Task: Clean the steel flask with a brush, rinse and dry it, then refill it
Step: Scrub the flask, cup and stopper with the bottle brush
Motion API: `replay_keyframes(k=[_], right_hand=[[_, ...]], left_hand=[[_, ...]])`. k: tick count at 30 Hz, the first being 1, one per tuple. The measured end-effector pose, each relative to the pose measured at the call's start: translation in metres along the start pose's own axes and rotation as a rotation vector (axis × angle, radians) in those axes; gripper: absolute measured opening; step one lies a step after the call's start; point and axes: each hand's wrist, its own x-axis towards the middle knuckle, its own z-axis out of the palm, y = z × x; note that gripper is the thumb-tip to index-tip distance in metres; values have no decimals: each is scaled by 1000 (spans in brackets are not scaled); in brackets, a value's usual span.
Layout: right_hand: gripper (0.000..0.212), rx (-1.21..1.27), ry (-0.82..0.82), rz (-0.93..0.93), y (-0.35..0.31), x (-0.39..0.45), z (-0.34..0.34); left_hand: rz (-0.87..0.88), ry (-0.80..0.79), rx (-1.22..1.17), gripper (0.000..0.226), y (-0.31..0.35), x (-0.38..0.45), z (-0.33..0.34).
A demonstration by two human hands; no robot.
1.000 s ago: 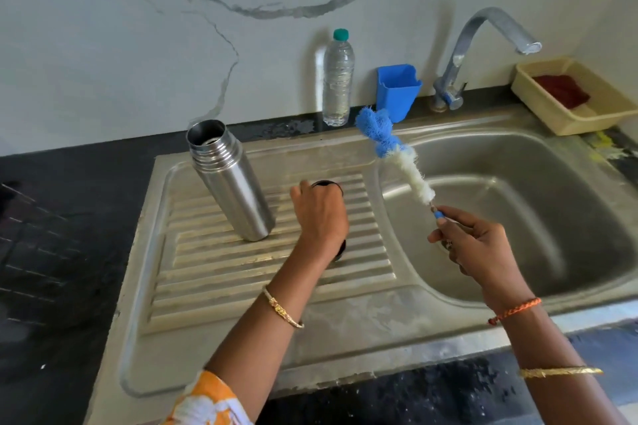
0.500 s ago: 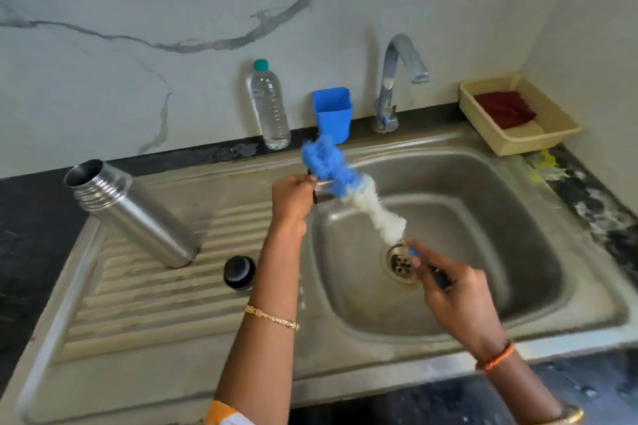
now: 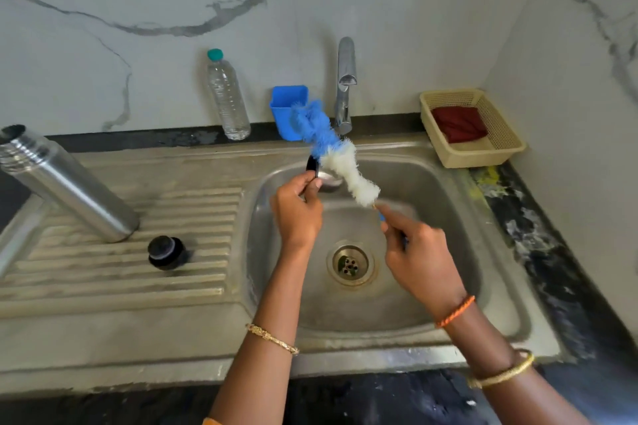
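My left hand [image 3: 297, 209] pinched the flask cap [image 3: 324, 175] over the sink [image 3: 448, 190]; my right hand [image 3: 419, 254] gripped the brush [image 3: 340, 162]; scrubbing its inside wanted short, firm twists.

Two bare forearms enter from the lower edge, both uncovered from elbow to hand. The left hand [image 3: 297, 214] carries no ring that can be made out. The left forearm bears one thin gold chain-link bracelet [image 3: 272, 339] with small ornate segments, sitting partway up the forearm. The right hand [image 3: 419, 257] is partly motion-blurred at the fingers. The right wrist bears a twisted orange thread band [image 3: 455, 311]. Further up the same forearm sits a thicker gold bangle [image 3: 500, 371], rounded in section with a finely textured surface. A small patch of orange fabric sleeve [image 3: 208, 421] shows at the bottom edge below the left arm; its pattern cannot be determined.
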Motion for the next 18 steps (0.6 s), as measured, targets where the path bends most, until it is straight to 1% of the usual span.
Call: replay_keyframes(k=[3, 5, 6, 8, 10, 12, 13, 14, 16, 18], right_hand=[[39, 28, 4, -21, -1, -14, -4], [34, 65, -19, 54, 1, 6, -10], [33, 71, -80, 122, 3, 22, -15], [32, 79, -255, 243, 5, 51, -25], [32, 90, -399, 290, 8, 67, -36], [30, 92, -453, 282, 12, 72, -43], [30, 129, -460, 287, 13, 71, -44], [29, 224, -461, 316, 14, 70, -44], [30, 505, -442, 406, 15, 63, -40], [30, 725, -425, 467, 16, 50, -30]], left_hand=[[-20, -12, -41, 19, 5, -2, 1], [6, -44, -66, 22, 9, -8, -1], [13, -63, -86, 22, 10, -10, -2], [14, -98, -136, 25, 12, -11, -5], [18, -139, -149, 26, 13, -9, -8], [11, -156, -154, 26, 13, -7, -11], [-20, -145, -206, 26, 13, -5, -11], [-88, -129, -312, 24, 14, -3, -12], [-308, -128, -646, 16, 19, 1, -10], [-525, -137, -970, 15, 27, 1, -6]])
